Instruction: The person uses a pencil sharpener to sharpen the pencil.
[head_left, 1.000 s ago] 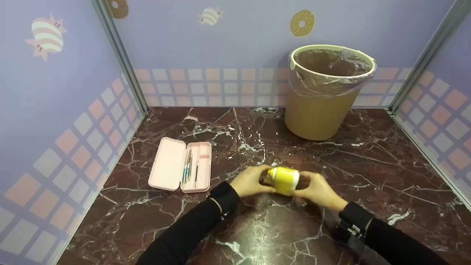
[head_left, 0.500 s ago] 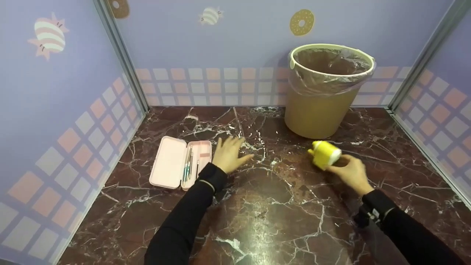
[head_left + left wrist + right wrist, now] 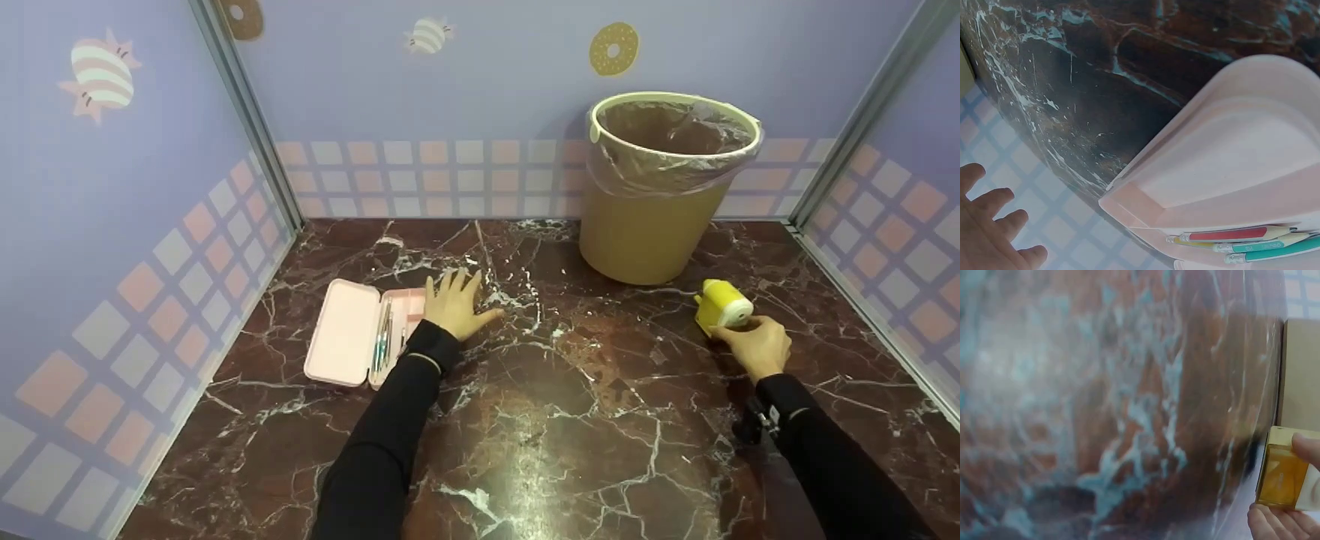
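At the right of the head view, my right hand [image 3: 759, 346] grips a boxy yellow pencil sharpener [image 3: 721, 301] by its white end, which has a small hole. The right wrist view has the sharpener's see-through yellow side [image 3: 1282, 475] between thumb and fingers. My left hand [image 3: 454, 306] is spread flat with straight fingers over the right edge of an open pink pencil case [image 3: 341, 334], holding nothing. Several pencils [image 3: 383, 337] lie inside the case; the left wrist view has a red pencil [image 3: 1230, 234] and green ones among them.
A tan bin [image 3: 645, 232] with a clear plastic liner stands at the back right, beyond the sharpener. White specks [image 3: 531, 289] dot the dark marbled tabletop [image 3: 540, 442]. Patterned panels [image 3: 450, 90] close in the back and both sides.
Both hands were at the sharpener in the middle; the left has let go and moved left to the pencil case. My right hand has carried the sharpener to the right.
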The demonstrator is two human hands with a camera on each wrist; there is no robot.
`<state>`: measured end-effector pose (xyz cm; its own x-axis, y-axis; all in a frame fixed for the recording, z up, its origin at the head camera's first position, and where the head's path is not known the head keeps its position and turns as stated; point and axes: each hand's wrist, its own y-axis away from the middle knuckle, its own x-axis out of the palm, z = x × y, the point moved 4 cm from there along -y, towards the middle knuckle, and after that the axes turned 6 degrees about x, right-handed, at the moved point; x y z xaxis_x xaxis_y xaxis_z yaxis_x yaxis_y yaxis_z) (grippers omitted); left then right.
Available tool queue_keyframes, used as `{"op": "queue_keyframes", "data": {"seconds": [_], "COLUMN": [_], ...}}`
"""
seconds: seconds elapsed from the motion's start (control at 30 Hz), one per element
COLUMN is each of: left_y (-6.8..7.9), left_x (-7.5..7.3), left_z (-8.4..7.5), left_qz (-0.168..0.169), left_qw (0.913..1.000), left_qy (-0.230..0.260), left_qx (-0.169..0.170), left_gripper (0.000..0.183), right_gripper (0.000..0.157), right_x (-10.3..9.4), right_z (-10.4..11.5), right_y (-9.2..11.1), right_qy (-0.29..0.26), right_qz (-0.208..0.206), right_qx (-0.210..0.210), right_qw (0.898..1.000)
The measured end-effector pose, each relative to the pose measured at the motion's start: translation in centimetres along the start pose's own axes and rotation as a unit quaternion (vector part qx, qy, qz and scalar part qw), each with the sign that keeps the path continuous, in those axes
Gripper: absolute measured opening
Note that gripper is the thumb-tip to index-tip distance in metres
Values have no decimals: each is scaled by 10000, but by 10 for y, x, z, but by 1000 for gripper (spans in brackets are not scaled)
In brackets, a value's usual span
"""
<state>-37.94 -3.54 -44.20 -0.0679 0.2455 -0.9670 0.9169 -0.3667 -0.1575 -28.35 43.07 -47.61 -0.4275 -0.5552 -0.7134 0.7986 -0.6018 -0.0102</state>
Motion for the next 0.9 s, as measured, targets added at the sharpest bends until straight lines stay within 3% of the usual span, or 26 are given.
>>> {"op": "queue_keyframes", "data": {"seconds": [0.4, 0.67, 0.73, 0.8, 0.9], "left_y": [-2, -5, -5, -6, -7], "left_x": [-2, -3, -4, -4, -5], "left_z": [-2, -3, -2, -1, -1], "left_qz": [-169, -87, -68, -21, 64], "left_qw": [9998, 9999, 9999, 10000, 10000], "left_qy": [-25, 77, 90, 88, 22], "left_qx": [93, 35, 7, -7, -40], "left_gripper": [87, 87, 87, 87, 86], "right_gripper": [74, 96, 97, 94, 87], "right_x": [2, -2, -4, -5, -5], "right_z": [-3, 3, 11, 24, 51], "right_y": [0, -1, -2, -4, -5], "right_qy": [1, 33, 178, 386, 923], "right_qz": [-154, 157, -9, -365, -838], "right_qx": [97, 80, -139, -669, -1699], "right_qw": [9998, 9998, 9997, 9963, 9775]}}
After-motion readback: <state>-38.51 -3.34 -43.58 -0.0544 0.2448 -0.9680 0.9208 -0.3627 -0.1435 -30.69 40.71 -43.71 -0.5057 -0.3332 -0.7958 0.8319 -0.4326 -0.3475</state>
